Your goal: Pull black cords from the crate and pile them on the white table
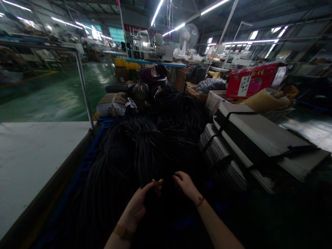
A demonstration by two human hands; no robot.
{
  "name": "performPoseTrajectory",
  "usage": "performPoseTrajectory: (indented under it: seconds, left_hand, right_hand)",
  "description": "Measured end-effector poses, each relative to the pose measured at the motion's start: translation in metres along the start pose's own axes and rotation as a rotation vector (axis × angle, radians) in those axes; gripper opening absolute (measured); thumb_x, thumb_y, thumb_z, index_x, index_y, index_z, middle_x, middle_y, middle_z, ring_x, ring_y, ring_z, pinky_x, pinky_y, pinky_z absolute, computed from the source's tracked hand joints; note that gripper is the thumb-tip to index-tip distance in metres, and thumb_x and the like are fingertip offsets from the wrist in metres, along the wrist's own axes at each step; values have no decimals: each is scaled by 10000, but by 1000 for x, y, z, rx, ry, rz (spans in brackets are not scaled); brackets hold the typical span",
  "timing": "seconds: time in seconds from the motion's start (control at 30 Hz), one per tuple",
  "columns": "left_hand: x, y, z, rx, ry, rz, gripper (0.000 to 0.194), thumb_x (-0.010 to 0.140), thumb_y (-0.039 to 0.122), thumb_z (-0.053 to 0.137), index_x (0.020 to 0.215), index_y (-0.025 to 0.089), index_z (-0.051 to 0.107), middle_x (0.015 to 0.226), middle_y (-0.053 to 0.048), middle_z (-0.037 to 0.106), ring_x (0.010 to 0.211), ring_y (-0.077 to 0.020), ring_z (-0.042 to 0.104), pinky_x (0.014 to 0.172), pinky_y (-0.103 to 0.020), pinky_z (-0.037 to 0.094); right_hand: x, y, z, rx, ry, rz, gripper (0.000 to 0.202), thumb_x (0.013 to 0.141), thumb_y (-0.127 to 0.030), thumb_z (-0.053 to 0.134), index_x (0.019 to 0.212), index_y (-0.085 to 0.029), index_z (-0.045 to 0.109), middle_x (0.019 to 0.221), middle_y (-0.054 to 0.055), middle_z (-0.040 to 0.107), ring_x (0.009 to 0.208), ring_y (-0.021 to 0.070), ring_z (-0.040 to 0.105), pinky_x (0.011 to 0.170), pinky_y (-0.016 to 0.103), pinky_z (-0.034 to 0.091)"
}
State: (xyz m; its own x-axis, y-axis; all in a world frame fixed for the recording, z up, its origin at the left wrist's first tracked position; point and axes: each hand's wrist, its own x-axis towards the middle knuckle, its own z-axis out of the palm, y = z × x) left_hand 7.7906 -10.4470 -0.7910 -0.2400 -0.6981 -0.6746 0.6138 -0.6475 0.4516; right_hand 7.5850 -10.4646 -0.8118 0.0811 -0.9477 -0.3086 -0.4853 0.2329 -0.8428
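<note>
While both hands sit at the near side of the black strips [147,148], grip unclear.
Left hand [138,204] and right hand [187,186] fingers curled; can't tell from here if pinching. Wrists apart, forearms converging. Looks like strip handling; drawing one needs a sure pinch. Heap's ahead on blue pallet [91,156].

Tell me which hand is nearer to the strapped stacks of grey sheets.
Right. The right hand is to the left of the stacks, with a gap between; the left hand is farther left, beside the black strands.
</note>
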Motion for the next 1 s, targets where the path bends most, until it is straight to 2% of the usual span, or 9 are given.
performPoseTrajectory:
  seconds: [0.1, 0.2, 0.27, 0.33, 0.4, 0.47, 0.57, 0.7, 1.0]
  left_hand:
    - [-2, 0, 5, -63, -106, -67, 211, 724, 165, 672, 917, 119, 602, 1043, -139, 683, 952, -262, 654, 794, -380, 551]
    - [-3, 1, 8, -76, -32, -82, 162, 736, 135, 648, 893, 107, 618, 861, -105, 713, 813, -217, 684, 750, -336, 560]
    - [-2, 2, 8, -63, 36, -27, 144, 727, 114, 654, 867, 111, 619, 735, -63, 696, 665, -164, 673, 667, -282, 562]
    - [-2, 4, 5, -51, 49, 17, 121, 725, 119, 661, 835, 116, 611, 648, -29, 656, 554, -120, 630, 576, -236, 543]
    - [-2, 5, 4, -37, 16, 25, 99, 738, 139, 654, 820, 114, 604, 595, -8, 613, 498, -95, 591, 523, -212, 522]
    - [-3, 6, 3, -23, 8, 26, 79, 753, 150, 640, 805, 108, 597, 557, 7, 575, 463, -83, 564, 497, -205, 514]
    - [-5, 7, 5, -15, 50, -1, 80, 759, 153, 635, 798, 100, 590, 552, 0, 575, 465, -91, 574, 497, -210, 524]
    - [-4, 7, 8, -36, 76, -30, 85, 760, 157, 635, 803, 96, 595, 583, -23, 614, 505, -117, 611, 531, -240, 550]
    - [-1, 0, 9, -57, 45, -86, 95, 747, 178, 651, 780, 105, 602, 578, -26, 635, 523, -140, 635, 547, -256, 563]
  right_hand:
    - [-40, -22, 10, 56, -135, -171, 275, 895, -356, 386, 1003, -184, 571, 799, 16, 616, 651, 109, 552, 544, 197, 399]
    - [-57, -29, 15, -13, -353, -223, 279, 901, -366, 398, 963, -186, 602, 850, 19, 647, 708, 118, 576, 593, 199, 409]
    - [-43, -26, 8, -69, -386, -206, 367, 918, -407, 349, 912, -165, 624, 812, 26, 653, 708, 128, 586, 611, 213, 422]
    - [-10, -18, -4, -166, -180, -219, 371, 923, -399, 345, 942, -160, 629, 884, 43, 657, 813, 145, 595, 715, 240, 440]
    - [30, -7, -14, -340, 157, -219, 281, 893, -316, 438, 1085, -171, 583, 1066, 67, 624, 981, 161, 562, 857, 266, 408]
    - [63, 5, -17, -590, 301, -160, 304, 846, -237, 511, 1141, -175, 549, 1139, 85, 589, 1050, 175, 531, 885, 278, 388]
    - [86, 21, -13, -859, 281, -91, 214, 802, -203, 563, 1011, -171, 595, 1047, 80, 615, 997, 192, 553, 829, 293, 394]
    - [82, 33, -11, -913, 267, -107, 119, 840, -237, 529, 915, -178, 600, 970, 62, 621, 925, 176, 567, 777, 283, 385]
    - [66, 12, -36, -1038, 359, -242, 232, 909, -210, 393, 853, -207, 619, 955, 65, 581, 926, 180, 499, 626, 253, 381]
